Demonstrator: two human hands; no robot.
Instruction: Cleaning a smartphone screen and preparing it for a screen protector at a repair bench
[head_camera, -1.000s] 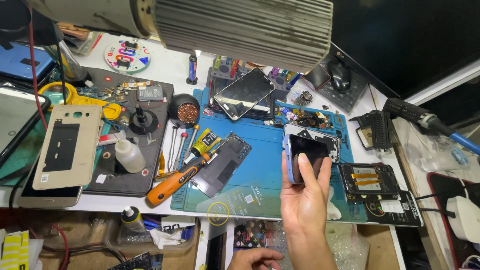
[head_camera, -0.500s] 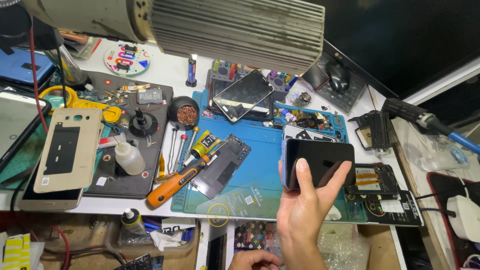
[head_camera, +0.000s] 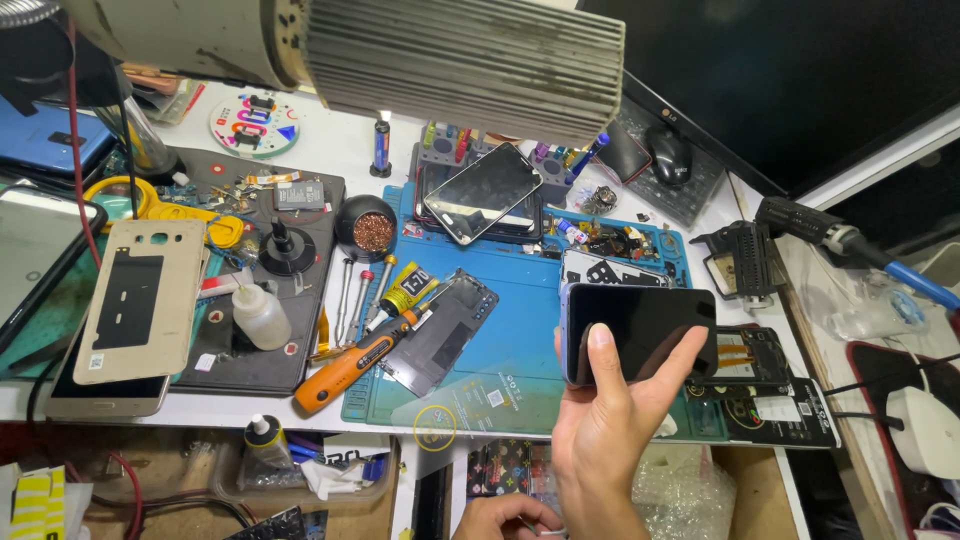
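Note:
My right hand (head_camera: 610, 430) is raised over the front right of the blue work mat (head_camera: 520, 330). It is shut on a black smartphone (head_camera: 640, 330), held sideways with the dark glossy face toward me, thumb on its left end and fingers at its right end. Only part of my left hand (head_camera: 500, 515) shows at the bottom edge, below the desk front. Its fingers are curled, and whether it holds anything is unclear. Under the held phone lie an opened phone frame (head_camera: 750, 355) and a dark panel (head_camera: 790, 415).
On the mat lie a dark back cover (head_camera: 440, 335), an orange screwdriver (head_camera: 350, 370), a glue tube (head_camera: 405, 290) and a second phone (head_camera: 482, 192) on a tool rack. To the left are a gold phone back (head_camera: 140, 300), a squeeze bottle (head_camera: 262, 318) and a brass wool pot (head_camera: 372, 228). A ribbed lamp head (head_camera: 450, 60) hangs overhead.
My right hand has turned the black smartphone from upright to sideways, keeping it over the mat's right part. The left hand has stayed at the bottom edge.

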